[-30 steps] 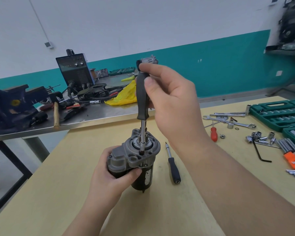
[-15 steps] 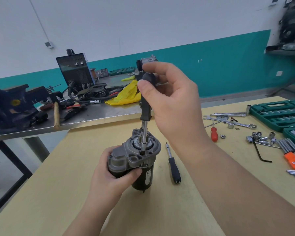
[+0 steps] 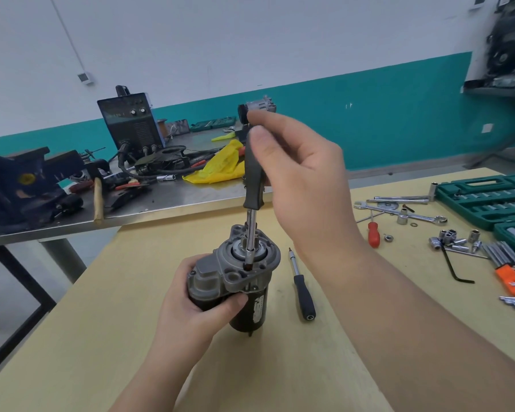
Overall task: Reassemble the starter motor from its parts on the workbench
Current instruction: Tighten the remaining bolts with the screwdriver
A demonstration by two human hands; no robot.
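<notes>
Left hand (image 3: pixel 201 295): fingers wrapped round the motor (image 3: pixel 238 281), which stands upright on the bench (image 3: pixel 101 337), steadying it.
Driver (image 3: pixel 252 185): upright, tip down in the end housing; best kept plumb and seated while turned.
Right hand (image 3: pixel 304 179): thumb and fingertips pinch the handle.
Right of the motor: spare driver (image 3: pixel 302 289) lies just beside, clear of the work.
Beyond the right hand: spanners (image 3: pixel 399 214), sockets (image 3: pixel 455 237), hex keys (image 3: pixel 506 255), well apart.

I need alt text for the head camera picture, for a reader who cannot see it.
A right hand holds a driver upright, its tip in the top of a starter motor that the left hand grips on a wooden bench. A second driver lies right of the motor, with wrenches and sockets further right.
</notes>
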